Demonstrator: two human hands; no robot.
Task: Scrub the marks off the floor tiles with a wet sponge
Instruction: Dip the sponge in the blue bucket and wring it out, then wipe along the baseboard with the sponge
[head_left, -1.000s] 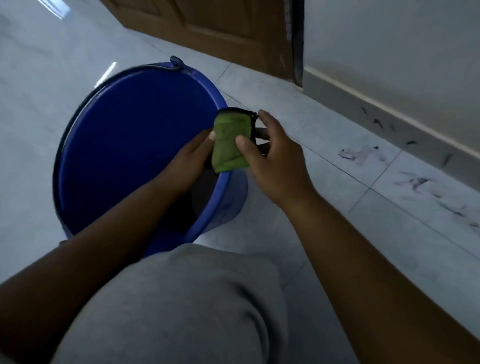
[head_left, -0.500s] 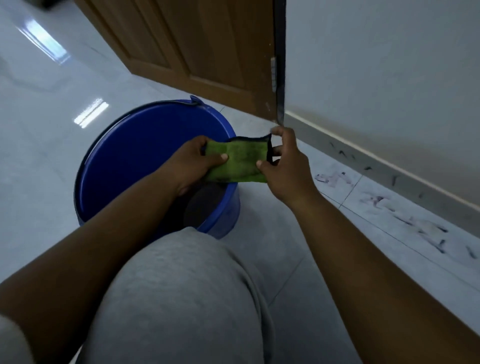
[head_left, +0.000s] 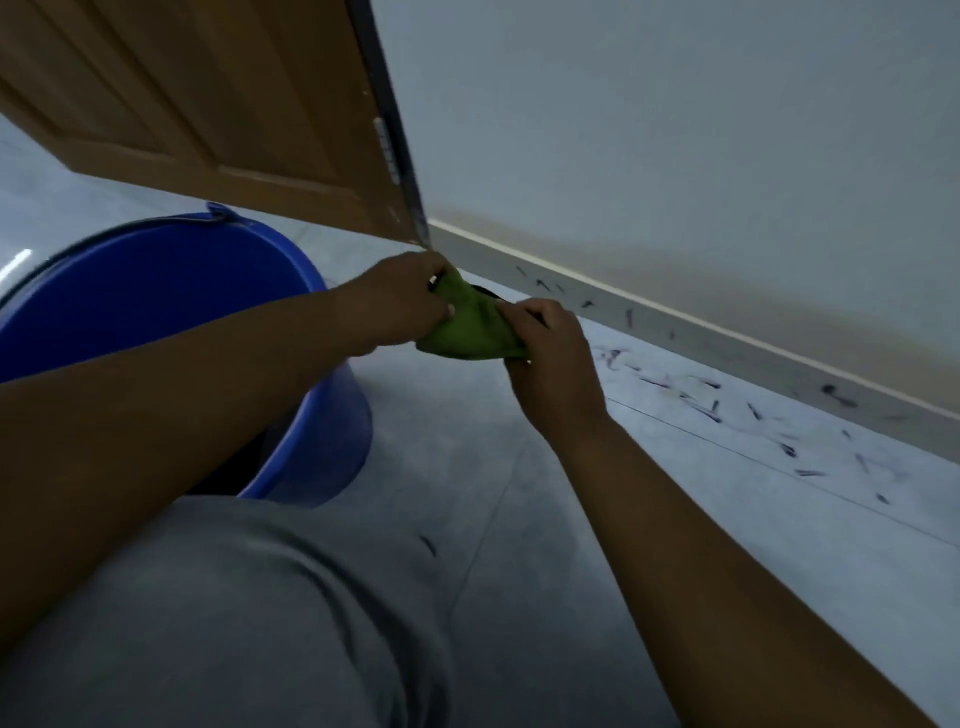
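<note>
The blue bucket (head_left: 156, 291) stands at the left of the frame; you cannot see what is inside it. At the centre, your left hand (head_left: 400, 301) and right hand (head_left: 550, 364) both grip closed on the green sponge (head_left: 470, 332), above the floor tiles (head_left: 519, 467). Dark marks (head_left: 711, 405) lie right of it.

Both bare forearms reach forward and meet ahead of a bent knee in grey cloth. Left hand (head_left: 402, 299) closed, knuckles up. Right hand (head_left: 553, 358) just beside it, fingers curled, both pinching the sponge (head_left: 470, 332).
</note>
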